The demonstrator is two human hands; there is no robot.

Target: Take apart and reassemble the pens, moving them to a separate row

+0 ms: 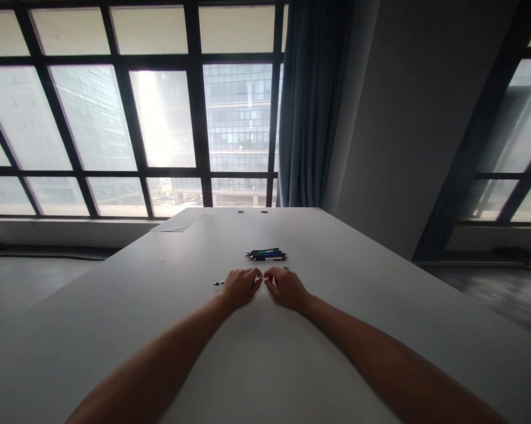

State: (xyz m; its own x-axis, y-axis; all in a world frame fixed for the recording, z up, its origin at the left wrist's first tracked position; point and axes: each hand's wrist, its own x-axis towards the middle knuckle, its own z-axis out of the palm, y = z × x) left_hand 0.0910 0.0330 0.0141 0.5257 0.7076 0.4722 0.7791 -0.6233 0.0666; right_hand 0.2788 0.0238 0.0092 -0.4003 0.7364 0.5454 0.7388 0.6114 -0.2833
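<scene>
My left hand (241, 285) is closed, thumb and fingers pinched around a slim pen (218, 283). One end of it sticks out to the left beyond the hand, and its middle is hidden by the fingers. Close against it, almost fingertip to fingertip, is my right hand (286, 287), also pinched shut. A small pale bit shows between the two sets of fingertips; whether it belongs to the pen I cannot tell. Just past the hands lies a pile of several pens (266, 254), dark with blue and green parts. A tiny dark piece (286, 268) peeks out behind my right hand.
The long white table (159, 324) stretches toward the windows. Flat white sheets (177, 221) lie at its far left corner, and two round dark holes (264, 212) sit near the far edge. Beyond stand a blue curtain (307, 118) and a grey pillar (393, 129).
</scene>
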